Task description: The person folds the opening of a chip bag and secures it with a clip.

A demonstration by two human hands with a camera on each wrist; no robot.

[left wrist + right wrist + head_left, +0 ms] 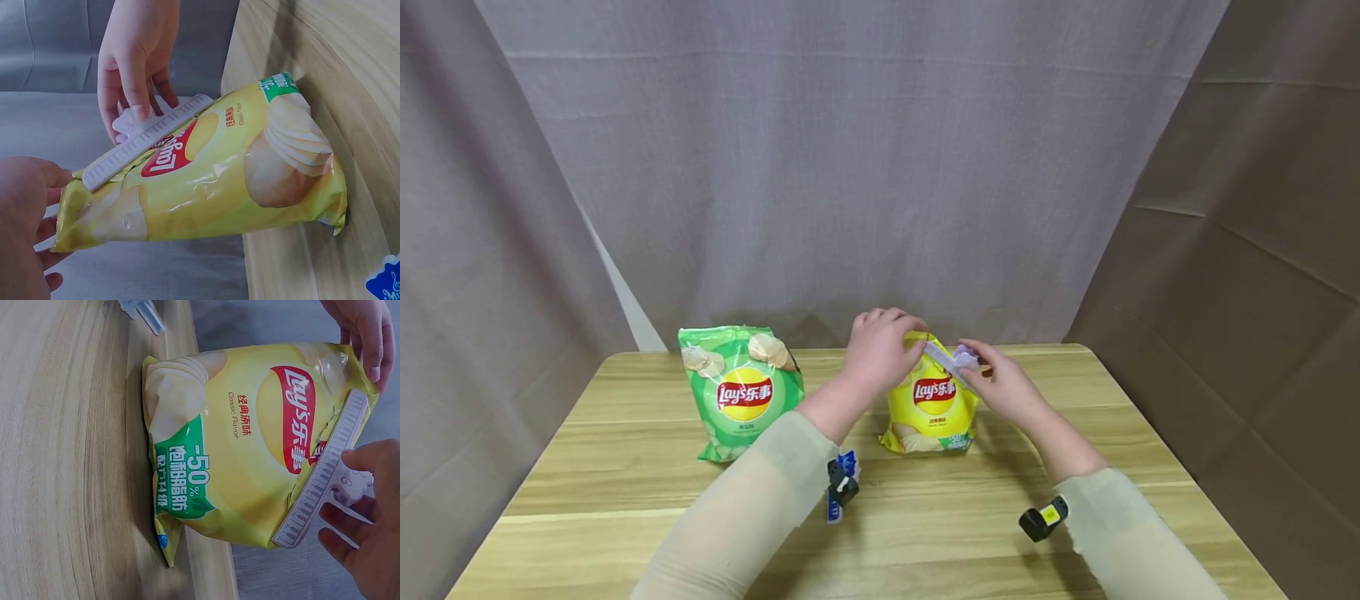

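A yellow Lay's chip bag stands upright on the table. My left hand pinches the bag's top left corner; in the left wrist view, the left hand's fingers appear at that corner. A pale purple bag clip lies slanted across the upper part of the bag. My right hand holds the clip by its handle, with the thumb on the near side and fingers behind. In the right wrist view the clip's toothed bar lies along the bag's front; how firmly it clamps I cannot tell.
A green Lay's chip bag stands at the left of the wooden table. A blue clip lies near the left wrist, partly hidden by the black wrist camera. Grey curtains hang behind the table and at both sides.
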